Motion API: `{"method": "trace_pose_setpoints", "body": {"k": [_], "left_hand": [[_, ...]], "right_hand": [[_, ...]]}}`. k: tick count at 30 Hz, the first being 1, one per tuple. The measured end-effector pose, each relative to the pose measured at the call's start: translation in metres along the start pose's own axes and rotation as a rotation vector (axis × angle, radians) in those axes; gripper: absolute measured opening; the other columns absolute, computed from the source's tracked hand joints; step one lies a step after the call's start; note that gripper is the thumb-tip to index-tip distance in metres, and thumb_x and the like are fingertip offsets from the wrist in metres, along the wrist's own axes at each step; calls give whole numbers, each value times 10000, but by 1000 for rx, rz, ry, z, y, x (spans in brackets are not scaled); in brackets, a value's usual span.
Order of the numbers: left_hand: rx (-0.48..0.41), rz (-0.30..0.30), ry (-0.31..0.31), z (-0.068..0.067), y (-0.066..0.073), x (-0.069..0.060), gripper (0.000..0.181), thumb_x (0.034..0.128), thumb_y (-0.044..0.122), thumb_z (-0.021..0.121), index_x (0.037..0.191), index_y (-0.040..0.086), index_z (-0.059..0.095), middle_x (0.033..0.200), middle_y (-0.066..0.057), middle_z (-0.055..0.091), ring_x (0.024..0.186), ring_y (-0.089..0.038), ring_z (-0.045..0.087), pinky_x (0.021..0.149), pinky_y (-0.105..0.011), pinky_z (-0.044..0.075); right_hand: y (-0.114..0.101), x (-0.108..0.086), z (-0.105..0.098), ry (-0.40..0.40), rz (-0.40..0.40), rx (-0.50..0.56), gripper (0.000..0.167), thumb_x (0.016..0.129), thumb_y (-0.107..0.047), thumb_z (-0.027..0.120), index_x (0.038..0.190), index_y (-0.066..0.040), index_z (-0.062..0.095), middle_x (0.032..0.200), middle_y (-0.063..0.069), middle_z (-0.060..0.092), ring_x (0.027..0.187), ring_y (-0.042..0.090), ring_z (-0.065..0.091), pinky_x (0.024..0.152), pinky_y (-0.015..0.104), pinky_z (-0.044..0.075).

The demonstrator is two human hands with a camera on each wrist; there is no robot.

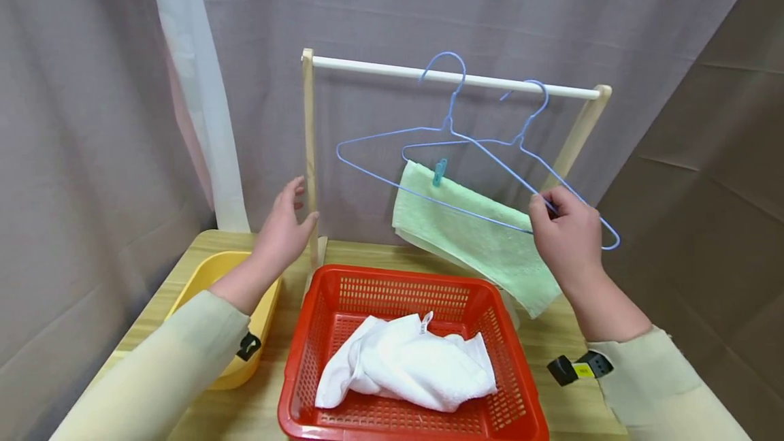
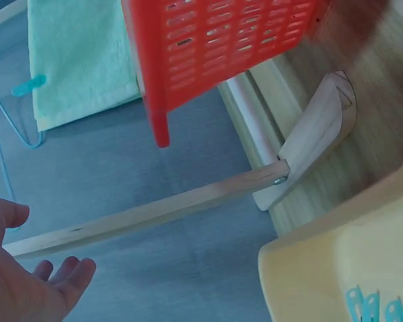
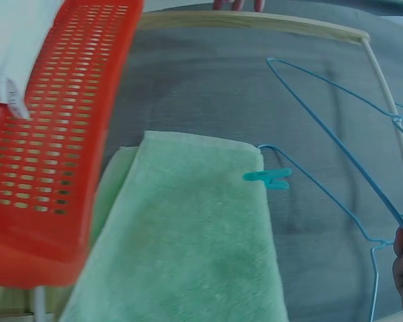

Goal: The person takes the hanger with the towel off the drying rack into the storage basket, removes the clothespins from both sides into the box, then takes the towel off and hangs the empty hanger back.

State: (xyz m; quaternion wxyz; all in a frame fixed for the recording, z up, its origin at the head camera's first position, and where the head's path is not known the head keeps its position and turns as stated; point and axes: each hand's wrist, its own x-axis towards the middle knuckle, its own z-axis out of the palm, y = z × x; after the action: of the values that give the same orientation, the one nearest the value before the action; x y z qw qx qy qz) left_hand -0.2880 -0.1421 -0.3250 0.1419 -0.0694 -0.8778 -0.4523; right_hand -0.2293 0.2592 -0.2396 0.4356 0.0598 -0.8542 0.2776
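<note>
My right hand (image 1: 569,237) grips the right end of a blue wire hanger (image 1: 450,118), whose hook is over the white rod (image 1: 373,68) of a small wooden rack. Behind it, a second blue hanger (image 1: 520,136) also hangs on the rod. Folded over that one is a light green towel (image 1: 490,250), with a teal clothespin (image 1: 439,172) at its upper left. Beside the rack's left post (image 1: 310,128) is my left hand (image 1: 284,223), its fingers spread and holding nothing. In the left wrist view the fingers (image 2: 74,275) stand near the post; contact is unclear.
A red perforated basket (image 1: 404,272) in front of the rack holds a crumpled white towel (image 1: 416,366). To its left stands a yellow basin (image 1: 269,312), with several teal clothespins (image 2: 371,307) inside. All stand on a wood-grain table (image 1: 569,386) against grey curtains (image 1: 263,5).
</note>
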Motion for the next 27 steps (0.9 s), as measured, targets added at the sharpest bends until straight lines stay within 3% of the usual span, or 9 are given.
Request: {"method": "trace_pose_setpoints", "body": {"k": [12,17,27], "left_hand": [[-70,9,-14,8,-8,20,843,973,164,624,1594,342,83,1517,-132,391,1302,-338,495,989,-524,472],[-71,-7,-27,11,-12,22,863,980,154,614,1588,383,47,1533,-140,380,1298,-344,501,973,-531,481],[-97,-19,-28,14,-13,24,865,997,156,590,1582,403,3,1534,-158,386,1315,-345,487,969,-512,491]], "right_hand": [[-19,28,11,-24,58,59,297,973,-252,523,835,-23,652,690,74,534,650,176,443,593,275,327],[-25,30,19,-70,85,63,304,983,-277,515,867,-38,661,711,53,538,685,180,453,614,291,337],[-30,26,41,-82,40,63,284,982,-234,523,814,-27,619,689,107,549,657,235,466,591,320,331]]}}
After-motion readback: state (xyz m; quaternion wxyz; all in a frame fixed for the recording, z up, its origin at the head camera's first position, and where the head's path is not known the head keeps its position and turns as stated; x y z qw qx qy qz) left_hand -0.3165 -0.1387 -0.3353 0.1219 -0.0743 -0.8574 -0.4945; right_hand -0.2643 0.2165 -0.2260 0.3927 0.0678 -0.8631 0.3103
